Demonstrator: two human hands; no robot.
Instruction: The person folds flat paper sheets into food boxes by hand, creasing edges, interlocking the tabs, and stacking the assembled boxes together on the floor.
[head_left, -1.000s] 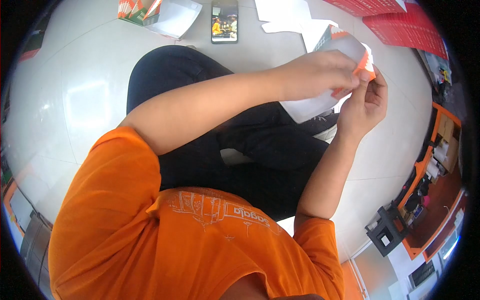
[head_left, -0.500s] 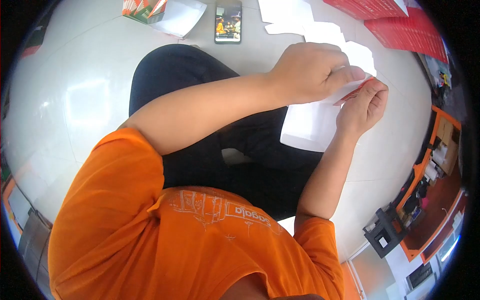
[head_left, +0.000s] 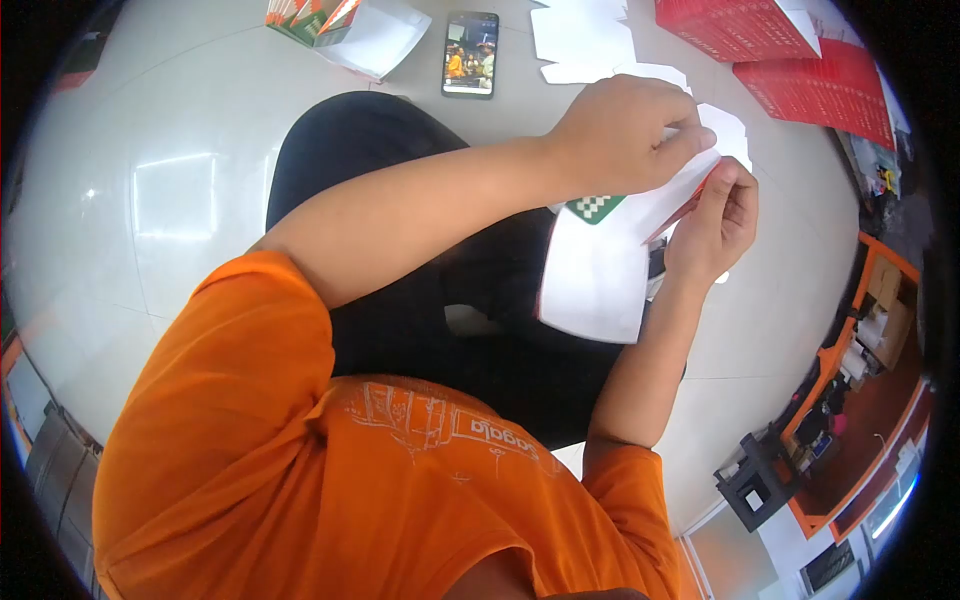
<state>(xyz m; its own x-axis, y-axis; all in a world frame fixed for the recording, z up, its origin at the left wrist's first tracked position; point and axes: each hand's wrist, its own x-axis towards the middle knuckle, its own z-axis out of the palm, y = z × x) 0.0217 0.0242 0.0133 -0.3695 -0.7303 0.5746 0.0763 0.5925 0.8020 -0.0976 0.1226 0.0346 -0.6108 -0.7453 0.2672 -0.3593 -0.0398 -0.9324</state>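
A partly folded thin cardboard box (head_left: 597, 285), white inside with red and green print outside, is held over my right leg. My left hand (head_left: 635, 135) reaches across from the left, its fingers closed in a pinch on the box's upper edge. Below it a green printed patch with a white pattern shows. Just to the right, my right hand (head_left: 712, 222) pinches a red-printed flap between thumb and fingers. The hands are close together but apart. Part of the box lies hidden behind both hands.
White flat cardboard pieces (head_left: 580, 42) lie on the floor ahead, beside a phone (head_left: 469, 55) with a lit screen. Red printed stacks (head_left: 815, 92) stand at the upper right. An opened printed box (head_left: 350, 35) sits top left. A dark grey stand (head_left: 755, 482) is at right.
The box has turned and its white panel hangs lower toward me. A green printed patch has come into view under my left hand. Both hands keep their grip; the right moved slightly left.
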